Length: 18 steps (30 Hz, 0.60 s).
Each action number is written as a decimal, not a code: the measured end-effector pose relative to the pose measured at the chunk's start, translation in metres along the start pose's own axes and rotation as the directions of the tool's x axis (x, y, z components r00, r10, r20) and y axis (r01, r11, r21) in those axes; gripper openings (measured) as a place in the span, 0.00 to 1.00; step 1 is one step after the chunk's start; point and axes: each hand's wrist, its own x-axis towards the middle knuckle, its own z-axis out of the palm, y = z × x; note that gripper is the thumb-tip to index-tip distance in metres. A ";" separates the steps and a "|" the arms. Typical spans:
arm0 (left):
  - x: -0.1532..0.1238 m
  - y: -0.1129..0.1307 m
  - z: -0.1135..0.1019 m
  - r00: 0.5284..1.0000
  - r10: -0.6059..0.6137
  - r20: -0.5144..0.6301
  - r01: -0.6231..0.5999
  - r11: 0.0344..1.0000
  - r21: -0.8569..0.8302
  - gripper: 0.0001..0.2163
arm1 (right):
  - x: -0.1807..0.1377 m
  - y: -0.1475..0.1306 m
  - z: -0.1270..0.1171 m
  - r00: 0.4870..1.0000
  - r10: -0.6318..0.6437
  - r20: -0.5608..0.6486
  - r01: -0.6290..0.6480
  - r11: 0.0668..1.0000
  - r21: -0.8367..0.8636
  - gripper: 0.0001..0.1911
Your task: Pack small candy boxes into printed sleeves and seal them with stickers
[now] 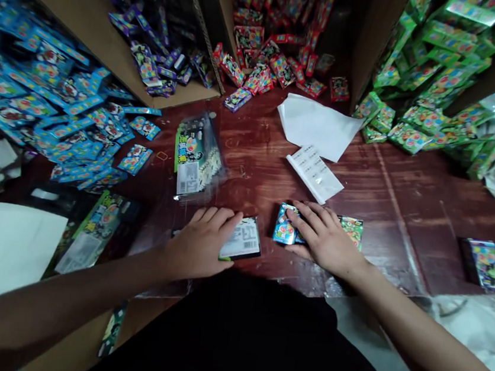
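Observation:
My left hand (205, 243) lies across a flat black-and-green package (244, 239) with a white barcode label. Its fingers reach over the far edge and the thumb sits at the near edge, so it is closed round the package. My right hand (324, 236) is closed over a short row of small printed boxes; a blue box (285, 224) sticks out at the left and a green box (352, 230) at the right. The palm hides the boxes between. Beyond my left hand lies a clear plastic-wrapped package (197, 156) with a similar label.
Heaps of blue boxes (60, 104), purple boxes (167, 66), red boxes (265, 62) and green boxes (436, 94) spill from cartons along the back. A white paper (319, 125) and a sticker sheet (315, 172) lie mid-table. One dark box (486, 263) lies far right.

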 end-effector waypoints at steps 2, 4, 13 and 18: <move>0.003 0.007 0.014 0.998 -0.048 -0.046 0.044 0.996 -0.082 0.41 | 0.000 0.000 0.001 1.000 0.013 0.003 -0.013 1.000 0.018 0.40; 0.008 0.008 0.023 0.994 -0.062 -0.090 0.048 0.987 -0.155 0.42 | -0.001 -0.001 0.002 1.000 -0.011 0.024 0.010 1.000 0.027 0.40; 0.027 0.007 0.026 0.986 0.094 -0.134 -0.126 0.960 -0.250 0.36 | -0.002 -0.007 0.000 0.981 -0.184 0.066 0.175 0.977 0.121 0.43; 0.043 0.014 0.022 0.984 0.124 -0.126 -0.153 0.954 -0.258 0.34 | 0.003 -0.009 0.003 0.986 -0.162 -0.023 0.164 0.967 0.197 0.60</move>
